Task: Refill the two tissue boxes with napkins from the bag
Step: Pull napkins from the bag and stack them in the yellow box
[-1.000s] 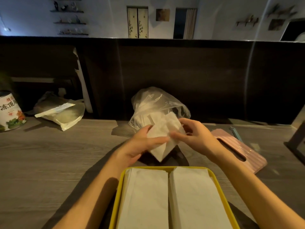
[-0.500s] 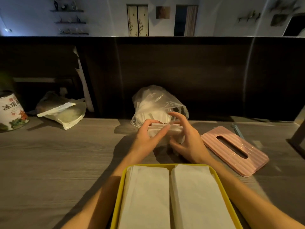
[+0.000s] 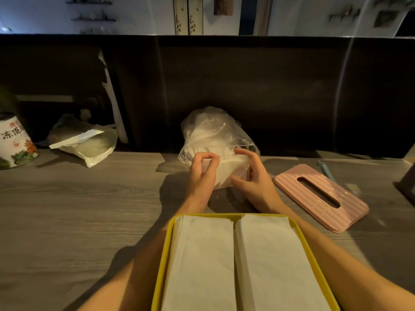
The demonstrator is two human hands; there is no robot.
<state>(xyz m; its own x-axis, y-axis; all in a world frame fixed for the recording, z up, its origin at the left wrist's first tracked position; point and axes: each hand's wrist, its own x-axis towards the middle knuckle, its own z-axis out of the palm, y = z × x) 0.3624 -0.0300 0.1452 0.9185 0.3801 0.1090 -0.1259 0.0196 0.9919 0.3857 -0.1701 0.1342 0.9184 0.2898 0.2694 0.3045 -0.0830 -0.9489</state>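
At the worktop's (image 3: pixel 67 209) far left edge stands a printed tin (image 3: pixel 14 142), with a flat packet (image 3: pixel 87 145) beside it. Mid-worktop, the left hand (image 3: pixel 202 173) and right hand (image 3: pixel 253 176) curl around a napkin stack (image 3: pixel 229 171) before the clear bag (image 3: pixel 213 133). At the near edge sits the filled yellow box (image 3: pixel 165 254); the pink lid (image 3: pixel 321 196) lies right.

bare tabletop (image 3: pixel 78 209) left of yellow box (image 3: pixel 165 261); pink lid (image 3: pixel 318 196) blocks right; bag (image 3: pixel 211 133) against back panel (image 3: pixel 269 90).
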